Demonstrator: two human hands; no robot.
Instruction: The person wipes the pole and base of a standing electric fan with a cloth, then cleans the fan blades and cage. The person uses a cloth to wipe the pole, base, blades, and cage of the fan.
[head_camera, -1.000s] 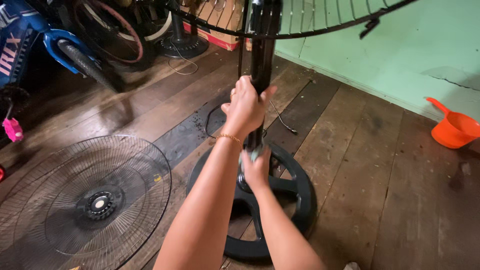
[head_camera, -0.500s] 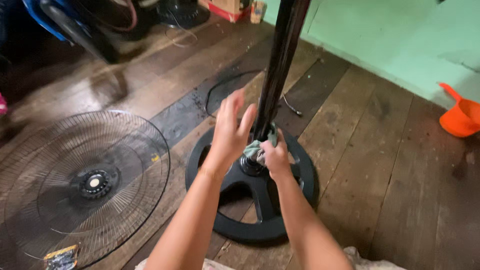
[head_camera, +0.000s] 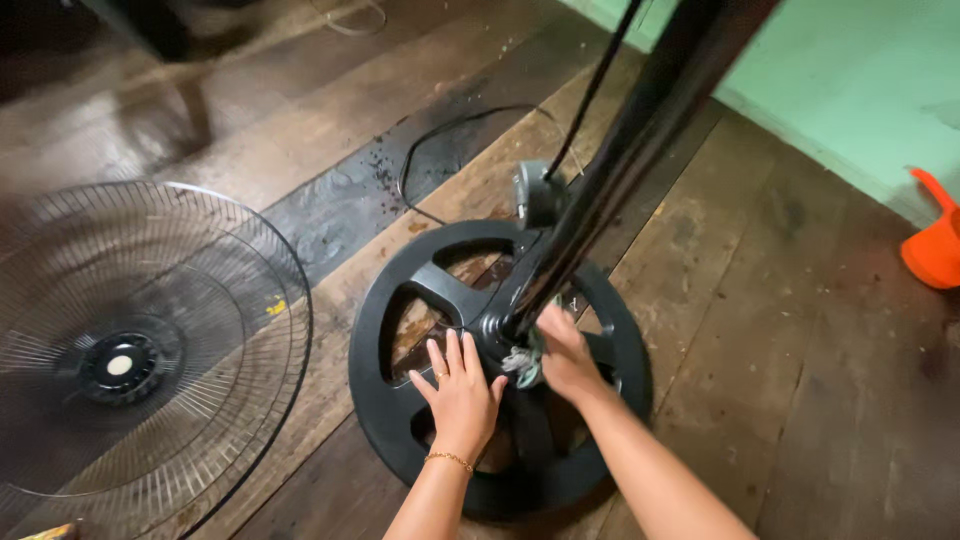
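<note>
The dark wooden plank floor (head_camera: 780, 330) fills the view, with a pale green wall (head_camera: 860, 80) along its upper right edge. On the left lies a detached round wire fan guard (head_camera: 140, 350), flat on the planks. In the middle stands the fan's round black spoked base (head_camera: 390, 420), and from its hub the black fan pole (head_camera: 640, 130) rises, leaning toward the upper right, with a black power cord (head_camera: 450, 125) looping on the floor behind it. An orange plastic scoop (head_camera: 935, 245) sits by the wall at the far right. My left hand (head_camera: 462, 385) lies flat on a spoke of the base just beside the hub, fingers spread and holding nothing. My right hand (head_camera: 568, 352) is closed around a small greenish cloth (head_camera: 522, 362), pressing it against the foot of the pole where it meets the hub.
</note>
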